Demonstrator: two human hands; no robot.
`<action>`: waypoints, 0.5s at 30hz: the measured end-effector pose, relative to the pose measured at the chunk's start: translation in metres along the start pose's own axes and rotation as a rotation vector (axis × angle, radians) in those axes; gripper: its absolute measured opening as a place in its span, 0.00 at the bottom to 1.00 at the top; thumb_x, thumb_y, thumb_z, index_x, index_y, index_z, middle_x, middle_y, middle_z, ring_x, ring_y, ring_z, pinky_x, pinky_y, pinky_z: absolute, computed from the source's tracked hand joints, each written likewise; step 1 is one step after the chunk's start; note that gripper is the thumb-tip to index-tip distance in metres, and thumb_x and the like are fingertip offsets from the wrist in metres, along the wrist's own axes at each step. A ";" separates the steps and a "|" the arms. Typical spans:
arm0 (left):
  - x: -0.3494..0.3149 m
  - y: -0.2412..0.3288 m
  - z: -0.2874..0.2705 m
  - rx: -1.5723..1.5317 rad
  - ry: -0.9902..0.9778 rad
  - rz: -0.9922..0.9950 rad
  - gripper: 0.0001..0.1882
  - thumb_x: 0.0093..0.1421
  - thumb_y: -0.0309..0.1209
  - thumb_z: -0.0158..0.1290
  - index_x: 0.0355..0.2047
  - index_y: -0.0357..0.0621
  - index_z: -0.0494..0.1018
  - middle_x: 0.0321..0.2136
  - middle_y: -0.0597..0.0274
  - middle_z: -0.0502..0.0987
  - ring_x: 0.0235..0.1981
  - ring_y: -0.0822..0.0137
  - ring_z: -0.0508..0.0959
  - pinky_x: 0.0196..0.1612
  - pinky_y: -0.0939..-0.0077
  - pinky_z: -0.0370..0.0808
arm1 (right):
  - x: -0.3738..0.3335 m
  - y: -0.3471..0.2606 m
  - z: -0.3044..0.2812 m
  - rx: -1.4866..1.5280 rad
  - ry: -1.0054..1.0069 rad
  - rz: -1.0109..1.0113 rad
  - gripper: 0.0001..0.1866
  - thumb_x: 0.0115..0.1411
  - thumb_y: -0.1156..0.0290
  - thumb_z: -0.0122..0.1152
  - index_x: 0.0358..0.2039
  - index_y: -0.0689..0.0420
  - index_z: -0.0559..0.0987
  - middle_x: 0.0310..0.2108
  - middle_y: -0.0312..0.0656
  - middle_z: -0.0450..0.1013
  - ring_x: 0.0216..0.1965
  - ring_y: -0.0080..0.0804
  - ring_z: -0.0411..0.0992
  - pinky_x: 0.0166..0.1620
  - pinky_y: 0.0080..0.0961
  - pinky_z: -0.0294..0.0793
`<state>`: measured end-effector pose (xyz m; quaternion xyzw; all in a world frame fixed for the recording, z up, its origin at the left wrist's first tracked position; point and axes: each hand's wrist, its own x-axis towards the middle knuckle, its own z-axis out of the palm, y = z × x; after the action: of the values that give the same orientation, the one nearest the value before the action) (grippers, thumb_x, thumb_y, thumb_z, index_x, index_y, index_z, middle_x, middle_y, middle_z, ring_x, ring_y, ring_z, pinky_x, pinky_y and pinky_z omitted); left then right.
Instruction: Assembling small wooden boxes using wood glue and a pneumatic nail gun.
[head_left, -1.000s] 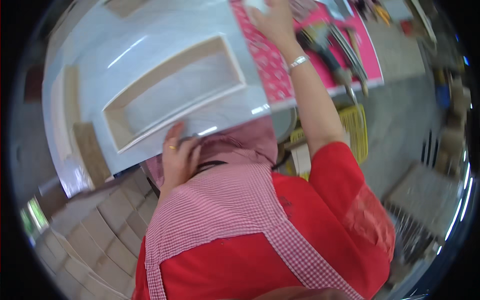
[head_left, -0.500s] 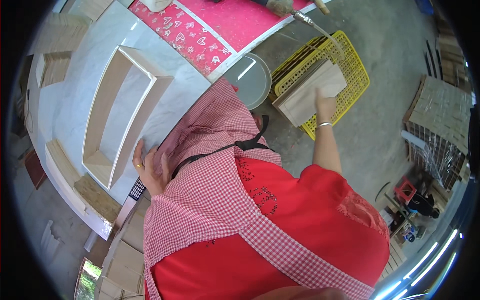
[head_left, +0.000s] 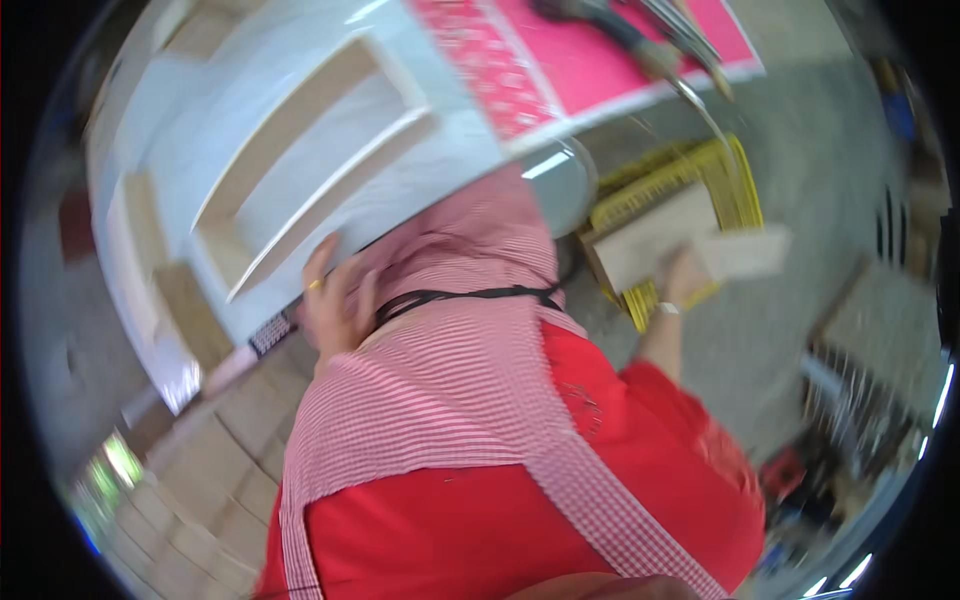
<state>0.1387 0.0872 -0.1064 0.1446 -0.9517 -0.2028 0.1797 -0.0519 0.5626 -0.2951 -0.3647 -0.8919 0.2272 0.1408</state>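
My right hand [head_left: 684, 280] grips a thin, pale wooden board [head_left: 745, 252], which sticks out to the right past a yellow plastic basket [head_left: 748, 195]. More pale boards [head_left: 645, 240] lie stacked in that basket. At the near edge of the white worktable [head_left: 455, 150], my left hand [head_left: 335, 312] has its fingers apart and holds nothing. Its fingertips are close beside a long rectangular wooden frame [head_left: 375, 170], open in the middle, that rests on the table. Motion blurs the picture, so the right fingers show poorly.
A round basin [head_left: 565, 190] stands between table and basket. On the pink mat [head_left: 625, 85] lies a dark-handled tool [head_left: 615, 35] with a metal end. Wooden pieces [head_left: 190, 310] line the table's left edge. Stacked material [head_left: 875, 320] stands on the floor at right.
My right hand has drawn a board off the stack in the basket and swung it to the right. The view has turned, and my left hand stays by the table edge.
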 end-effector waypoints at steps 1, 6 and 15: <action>0.001 0.003 -0.004 0.004 0.007 0.003 0.14 0.51 0.26 0.63 0.40 0.43 0.76 0.52 0.47 0.71 0.53 0.47 0.72 0.55 0.57 0.69 | 0.021 -0.008 -0.020 0.454 -0.231 0.102 0.14 0.58 0.62 0.62 0.25 0.60 0.82 0.25 0.41 0.77 0.27 0.30 0.75 0.31 0.32 0.75; 0.000 -0.010 -0.027 -0.026 0.184 0.004 0.12 0.50 0.29 0.64 0.35 0.43 0.77 0.36 0.56 0.76 0.41 0.54 0.75 0.45 0.62 0.70 | 0.080 -0.149 -0.119 0.472 -0.151 -0.495 0.33 0.56 0.65 0.70 0.56 0.68 0.65 0.52 0.51 0.69 0.48 0.33 0.70 0.49 0.29 0.72; -0.041 -0.060 -0.088 0.180 0.586 -0.358 0.15 0.47 0.29 0.66 0.36 0.40 0.78 0.31 0.56 0.76 0.37 0.54 0.75 0.42 0.64 0.72 | -0.130 -0.415 -0.125 0.167 -1.029 -1.823 0.57 0.38 0.72 0.72 0.69 0.57 0.52 0.68 0.49 0.54 0.67 0.44 0.55 0.68 0.38 0.53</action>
<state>0.2226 0.0197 -0.0689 0.3765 -0.8332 -0.0960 0.3934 -0.1529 0.2462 0.0120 0.5966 -0.7625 0.2236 -0.1128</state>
